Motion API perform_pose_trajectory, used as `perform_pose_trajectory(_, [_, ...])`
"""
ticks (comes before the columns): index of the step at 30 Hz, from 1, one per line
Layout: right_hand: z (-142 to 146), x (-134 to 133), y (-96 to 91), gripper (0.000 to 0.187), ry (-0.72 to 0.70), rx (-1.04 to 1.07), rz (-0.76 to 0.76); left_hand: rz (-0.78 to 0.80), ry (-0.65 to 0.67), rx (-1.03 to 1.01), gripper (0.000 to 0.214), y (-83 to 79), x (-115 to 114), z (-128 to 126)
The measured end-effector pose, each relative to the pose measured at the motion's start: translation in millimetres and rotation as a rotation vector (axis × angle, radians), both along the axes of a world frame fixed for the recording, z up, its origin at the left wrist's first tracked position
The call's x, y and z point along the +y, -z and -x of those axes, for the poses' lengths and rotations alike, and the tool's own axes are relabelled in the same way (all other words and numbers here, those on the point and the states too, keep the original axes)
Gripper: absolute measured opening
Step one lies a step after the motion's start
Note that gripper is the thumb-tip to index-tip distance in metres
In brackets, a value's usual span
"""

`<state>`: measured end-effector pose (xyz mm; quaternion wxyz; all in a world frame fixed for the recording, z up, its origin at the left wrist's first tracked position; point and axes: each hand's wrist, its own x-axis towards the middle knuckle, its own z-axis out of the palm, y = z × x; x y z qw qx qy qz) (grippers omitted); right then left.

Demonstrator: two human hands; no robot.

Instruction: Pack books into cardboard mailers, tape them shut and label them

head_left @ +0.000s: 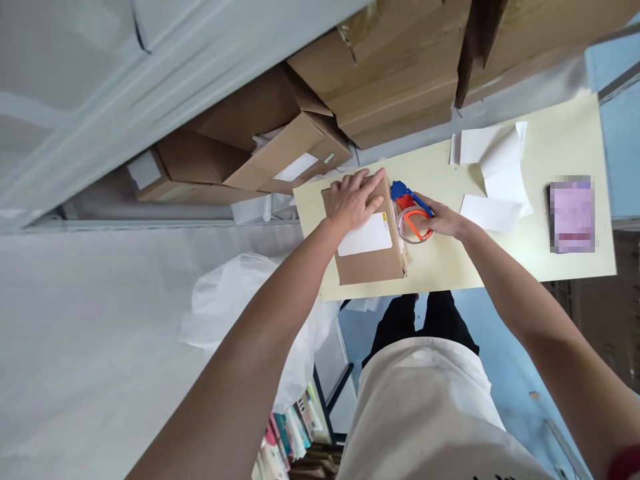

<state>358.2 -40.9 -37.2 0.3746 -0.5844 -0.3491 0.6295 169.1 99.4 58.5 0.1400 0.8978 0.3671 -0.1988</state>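
A brown cardboard box (370,267) with a white label (365,239) rests near the left end of the pale yellow table (445,263). My left hand (356,200) lies on top of the box with its fingers stretched out. Beside the box's right side, my right hand (443,219) grips a tape dispenser (415,212) with a blue head and an orange-red frame. The dispenser's blue end is close to the box's edge; whether tape touches the cardboard cannot be made out.
White paper sheets (503,170) lie right of my right hand. Farther right is a blurred pink-purple item (573,215). Large cardboard boxes (395,73) line the far side, and an open box (287,150) stands at left. White plastic wrap (233,293) hangs beside the table's left end.
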Motion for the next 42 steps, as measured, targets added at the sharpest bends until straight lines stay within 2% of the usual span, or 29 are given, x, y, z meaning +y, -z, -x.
perform_pose_trajectory(2, [4,-11,-2.5,0.089,-0.016,-0.029,0.001,0.001,-0.003,0.002,0.065,-2.0,1,-1])
perform_pose_trajectory(4, [9,-33,-5.8,0.091,-0.066,-0.061,0.012,-0.002,0.001,0.004,0.064,-3.5,2,0])
perform_pose_trajectory(7, [23,-90,-13.0,0.092,-0.174,-0.072,-0.014,-0.013,0.013,-0.003,0.062,-3.6,1,2])
perform_pose_trajectory(10, [51,-154,-20.9,0.093,-0.193,-0.161,0.027,-0.022,0.022,-0.008,0.064,-2.6,-1,1])
perform_pose_trajectory(12, [77,-186,-24.2,0.093,-0.167,-0.173,0.074,-0.026,0.018,-0.019,0.065,-2.4,-2,0])
perform_pose_trajectory(14, [102,-202,-25.2,0.093,-0.047,-0.175,0.085,-0.033,-0.015,-0.036,0.065,-2.2,-4,0])
perform_pose_trajectory(16, [118,-200,-25.1,0.093,0.084,-0.140,0.097,-0.049,-0.110,-0.050,0.063,-1.5,-7,6])
perform_pose_trajectory(18, [118,-185,-25.6,0.093,0.193,-0.074,0.132,-0.069,-0.288,-0.048,0.062,-0.3,-13,20])
perform_pose_trajectory(21, [88,-143,-29.9,0.094,0.305,0.012,0.178,-0.066,-0.617,-0.021,0.067,1.2,-30,50])
perform_pose_trajectory(23, [58,-105,-34.9,0.093,0.316,0.021,0.163,-0.067,-0.707,0.003,0.078,0.5,-43,66])
perform_pose_trajectory(25, [32,-67,-41.0,0.088,0.240,0.006,0.180,-0.103,-0.593,0.019,0.085,-1.4,-52,73])
perform_pose_trajectory(27, [15,-36,-46.9,0.086,0.154,0.010,0.214,-0.126,-0.353,-0.011,0.082,-3.4,-52,68])
perform_pose_trajectory(29, [10,-18,-51.0,0.088,0.082,-0.014,0.240,-0.117,-0.154,-0.063,0.077,-3.9,-46,58])
perform_pose_trajectory(30, [10,-14,-51.8,0.090,0.058,-0.034,0.240,-0.108,-0.105,-0.081,0.075,-3.2,-42,52])
perform_pose_trajectory(32, [12,-15,-50.9,0.094,0.033,-0.067,0.214,-0.109,-0.093,-0.094,0.076,0.3,-35,44])
perform_pose_trajectory(35, [14,-38,-45.2,0.094,0.027,-0.082,0.157,-0.127,-0.122,-0.095,0.080,7.1,-32,42])
perform_pose_trajectory(38, [25,-81,-38.6,0.093,0.009,-0.104,0.149,-0.122,-0.129,-0.097,0.081,11.0,-35,44])
perform_pose_trajectory(40, [43,-113,-34.9,0.092,0.007,-0.061,0.171,-0.124,-0.129,-0.099,0.079,11.6,-36,44])
perform_pose_trajectory(42, [67,-140,-31.3,0.092,0.095,0.000,0.183,-0.137,-0.121,-0.098,0.079,11.4,-36,44])
